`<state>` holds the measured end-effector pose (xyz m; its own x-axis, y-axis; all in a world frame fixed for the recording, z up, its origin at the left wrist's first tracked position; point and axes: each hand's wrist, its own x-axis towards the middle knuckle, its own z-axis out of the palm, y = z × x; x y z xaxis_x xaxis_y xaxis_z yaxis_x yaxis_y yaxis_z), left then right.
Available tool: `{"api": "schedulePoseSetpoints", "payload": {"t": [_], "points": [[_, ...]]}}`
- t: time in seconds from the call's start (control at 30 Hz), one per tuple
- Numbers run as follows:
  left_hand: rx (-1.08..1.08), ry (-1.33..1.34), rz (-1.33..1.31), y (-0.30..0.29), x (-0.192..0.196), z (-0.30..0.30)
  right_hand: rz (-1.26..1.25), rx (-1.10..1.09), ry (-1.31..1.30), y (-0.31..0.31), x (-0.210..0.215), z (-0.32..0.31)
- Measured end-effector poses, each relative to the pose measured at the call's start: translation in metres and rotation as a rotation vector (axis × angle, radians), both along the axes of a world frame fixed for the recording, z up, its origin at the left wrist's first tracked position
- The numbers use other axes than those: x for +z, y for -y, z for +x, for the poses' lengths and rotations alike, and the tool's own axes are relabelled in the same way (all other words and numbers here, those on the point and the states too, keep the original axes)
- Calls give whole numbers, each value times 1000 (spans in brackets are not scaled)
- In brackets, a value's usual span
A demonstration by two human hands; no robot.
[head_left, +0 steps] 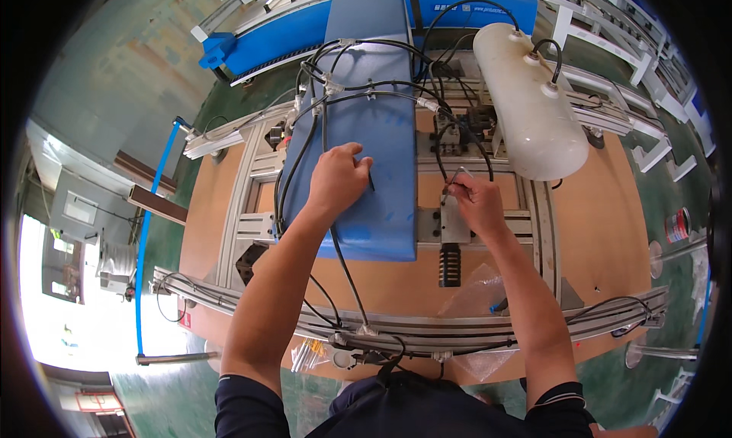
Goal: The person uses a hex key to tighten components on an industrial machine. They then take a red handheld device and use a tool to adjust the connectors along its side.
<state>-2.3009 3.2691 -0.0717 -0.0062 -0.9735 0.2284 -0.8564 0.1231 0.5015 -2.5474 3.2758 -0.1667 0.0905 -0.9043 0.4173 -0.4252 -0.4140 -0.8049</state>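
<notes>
My left hand is closed above the blue panel, its fingers curled. A thin dark rod sticks out beside its fingertips; its kind is too small to tell. My right hand pinches a thin, shiny bent metal piece at a grey metal block, which has a black ribbed cylinder at its near end. Black air hoses with pale fittings loop over the blue panel and run down beside my right hand.
A white cylindrical tank lies at the right on an aluminium profile frame. Under the frame is a brown board. A blue machine beam stands beyond. Clear plastic wrap lies near my right forearm; a can is far right.
</notes>
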Motion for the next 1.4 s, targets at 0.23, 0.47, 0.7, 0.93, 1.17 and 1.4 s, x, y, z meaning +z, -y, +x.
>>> {"api": "schedulePoseSetpoints", "payload": {"t": [0.23,0.47,0.7,0.93,1.17,1.4], "points": [[-376,85,-179,-2,26,-39,-162,43,-161,-1,9,4],[-751,430,-33,15,20,-88,-224,87,-166,-2,14,3],[-642,667,-42,28,6,-102,-152,109,-67,-6,14,4],[-346,120,178,31,27,-99,-192,27,-91,1,0,5],[-761,218,79,29,24,-84,-223,80,-79,0,4,8],[-759,299,314,26,32,-96,-56,53,144,-7,5,6]]}}
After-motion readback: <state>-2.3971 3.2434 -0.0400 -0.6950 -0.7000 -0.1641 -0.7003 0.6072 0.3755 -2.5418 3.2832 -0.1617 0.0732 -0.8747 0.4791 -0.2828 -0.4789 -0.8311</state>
